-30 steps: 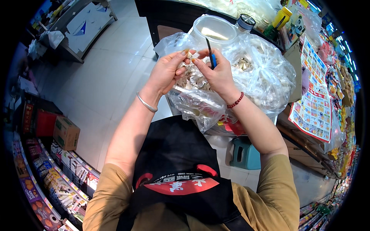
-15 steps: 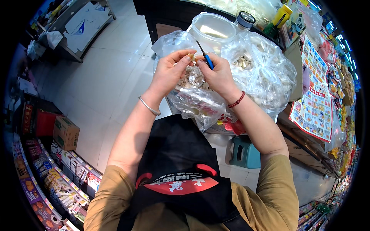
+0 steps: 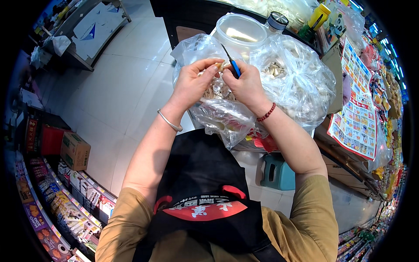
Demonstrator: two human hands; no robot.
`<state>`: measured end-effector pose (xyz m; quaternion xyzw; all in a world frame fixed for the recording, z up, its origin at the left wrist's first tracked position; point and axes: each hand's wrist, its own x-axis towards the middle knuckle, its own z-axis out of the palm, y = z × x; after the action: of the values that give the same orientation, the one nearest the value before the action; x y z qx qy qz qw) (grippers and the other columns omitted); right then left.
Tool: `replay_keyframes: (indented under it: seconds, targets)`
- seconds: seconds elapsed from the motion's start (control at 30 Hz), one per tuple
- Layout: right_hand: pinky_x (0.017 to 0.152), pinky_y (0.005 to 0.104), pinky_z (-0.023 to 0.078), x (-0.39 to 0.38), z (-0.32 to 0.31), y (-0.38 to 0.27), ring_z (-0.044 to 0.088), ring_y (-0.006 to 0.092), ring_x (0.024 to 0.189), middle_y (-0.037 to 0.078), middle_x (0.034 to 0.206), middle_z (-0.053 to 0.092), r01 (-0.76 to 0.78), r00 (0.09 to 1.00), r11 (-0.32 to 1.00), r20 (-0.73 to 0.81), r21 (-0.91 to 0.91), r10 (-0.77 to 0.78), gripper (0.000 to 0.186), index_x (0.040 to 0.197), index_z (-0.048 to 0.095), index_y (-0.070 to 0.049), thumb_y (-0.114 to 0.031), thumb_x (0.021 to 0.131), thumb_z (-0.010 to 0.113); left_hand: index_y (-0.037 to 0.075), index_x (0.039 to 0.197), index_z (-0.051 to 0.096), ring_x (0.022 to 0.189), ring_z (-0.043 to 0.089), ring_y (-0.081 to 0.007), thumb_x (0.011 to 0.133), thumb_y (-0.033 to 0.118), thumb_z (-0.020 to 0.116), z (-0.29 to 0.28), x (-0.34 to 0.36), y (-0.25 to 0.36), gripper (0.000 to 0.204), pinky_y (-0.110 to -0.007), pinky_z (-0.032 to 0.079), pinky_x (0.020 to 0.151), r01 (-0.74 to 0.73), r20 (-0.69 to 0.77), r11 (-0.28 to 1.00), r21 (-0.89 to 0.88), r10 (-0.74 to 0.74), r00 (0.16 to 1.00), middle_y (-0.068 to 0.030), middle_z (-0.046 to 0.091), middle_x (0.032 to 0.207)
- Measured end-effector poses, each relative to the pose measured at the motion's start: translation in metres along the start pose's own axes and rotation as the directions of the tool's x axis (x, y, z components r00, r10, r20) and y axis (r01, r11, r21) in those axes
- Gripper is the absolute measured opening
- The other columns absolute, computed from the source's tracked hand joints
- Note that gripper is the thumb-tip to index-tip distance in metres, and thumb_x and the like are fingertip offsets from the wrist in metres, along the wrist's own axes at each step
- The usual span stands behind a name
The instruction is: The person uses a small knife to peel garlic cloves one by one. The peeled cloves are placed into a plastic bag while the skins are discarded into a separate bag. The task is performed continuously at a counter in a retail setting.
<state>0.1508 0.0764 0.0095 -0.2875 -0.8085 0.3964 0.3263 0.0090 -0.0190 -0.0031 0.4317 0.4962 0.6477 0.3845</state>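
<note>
My left hand (image 3: 192, 83) pinches a small yellowish-brown piece (image 3: 219, 66) between thumb and fingertips. Close beside it, my right hand (image 3: 248, 86) is closed around a slim tool with a blue handle (image 3: 235, 68) and a thin, dark, pointed end, which points up and to the left. The fingertips of both hands meet near the piece, and its exact kind is too small to tell. Under the hands lies an open clear plastic bag (image 3: 224, 115) of pale brown bits (image 3: 214, 92). A larger clear bag (image 3: 305, 83) of pale, silvery pieces sits to the right.
Behind the bags stand a round clear plastic tub (image 3: 241, 31) and a lidded jar (image 3: 277, 21). A yellow bottle (image 3: 320, 16) is at the far right. Printed flyers (image 3: 355, 105) hang along the right side. A teal stool (image 3: 279, 172) stands below the table; snack shelves (image 3: 61, 205) line the lower left.
My hands have shifted slightly, staying together over the bag. The right fingers have curled a little more, and the blue-handled tool has moved slightly up and left.
</note>
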Motion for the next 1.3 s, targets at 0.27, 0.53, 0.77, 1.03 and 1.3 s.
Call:
replay_keyframes:
  seconds: [0.27, 0.53, 0.77, 1.03, 1.3]
  targets:
    - [0.054, 0.0286, 0.044, 0.000, 0.001, 0.001, 0.051, 0.0091, 0.056, 0.006, 0.060, 0.057, -0.060, 0.998, 0.987, 0.016, 0.148, 0.058, 0.021, 0.082, 0.066, 0.001, -0.020, 0.084, 0.065, 0.004, 0.124, 0.064, 0.058, 0.040, -0.0020, 0.100, 0.016, 0.053, -0.007, 0.004, 0.002, 0.029, -0.016, 0.034, 0.053, 0.124, 0.062, 0.984, -0.125, -0.117, 0.991, -0.0006, 0.064, 0.088]
    - [0.053, 0.0296, 0.043, 0.000, 0.002, 0.001, 0.050, 0.0105, 0.055, 0.008, 0.060, 0.058, 0.038, 0.999, 0.993, -0.016, 0.108, -0.036, 0.019, 0.084, 0.066, 0.002, -0.018, 0.085, 0.064, 0.001, 0.119, 0.066, 0.059, 0.041, -0.0020, 0.098, 0.017, 0.058, -0.007, 0.007, 0.004, 0.027, -0.016, 0.036, 0.054, 0.194, 0.043, 0.968, -0.158, -0.189, 0.981, -0.0013, 0.064, 0.088]
    - [0.053, 0.0307, 0.043, 0.000, 0.002, -0.001, 0.052, 0.0122, 0.055, 0.010, 0.060, 0.059, 0.037, 0.999, 0.993, -0.036, 0.111, -0.033, 0.020, 0.085, 0.065, 0.002, -0.017, 0.085, 0.063, 0.002, 0.126, 0.063, 0.061, 0.041, -0.0030, 0.098, 0.016, 0.059, -0.008, 0.005, 0.010, 0.031, -0.015, 0.037, 0.055, 0.224, 0.093, 0.945, -0.240, -0.207, 0.974, 0.0010, 0.063, 0.089]
    - [0.053, 0.0303, 0.044, 0.002, 0.003, 0.006, 0.053, 0.0111, 0.056, 0.009, 0.061, 0.059, -0.006, 0.998, 0.977, -0.063, 0.212, 0.020, 0.020, 0.085, 0.064, 0.003, -0.016, 0.086, 0.060, 0.003, 0.126, 0.061, 0.063, 0.043, -0.0029, 0.098, 0.013, 0.057, -0.014, 0.007, 0.006, 0.030, -0.016, 0.039, 0.056, 0.212, 0.100, 0.912, -0.352, -0.188, 0.977, -0.0005, 0.062, 0.099]
    - [0.055, 0.0300, 0.045, 0.002, -0.003, 0.005, 0.056, 0.0126, 0.058, 0.010, 0.061, 0.059, -0.114, 0.991, 0.975, 0.093, 0.189, 0.098, 0.022, 0.084, 0.063, 0.004, -0.018, 0.088, 0.060, 0.001, 0.119, 0.062, 0.060, 0.041, -0.0029, 0.098, 0.019, 0.059, -0.019, 0.010, 0.008, 0.028, -0.018, 0.037, 0.053, 0.213, 0.025, 0.854, -0.474, -0.229, 0.973, -0.0056, 0.065, 0.095]
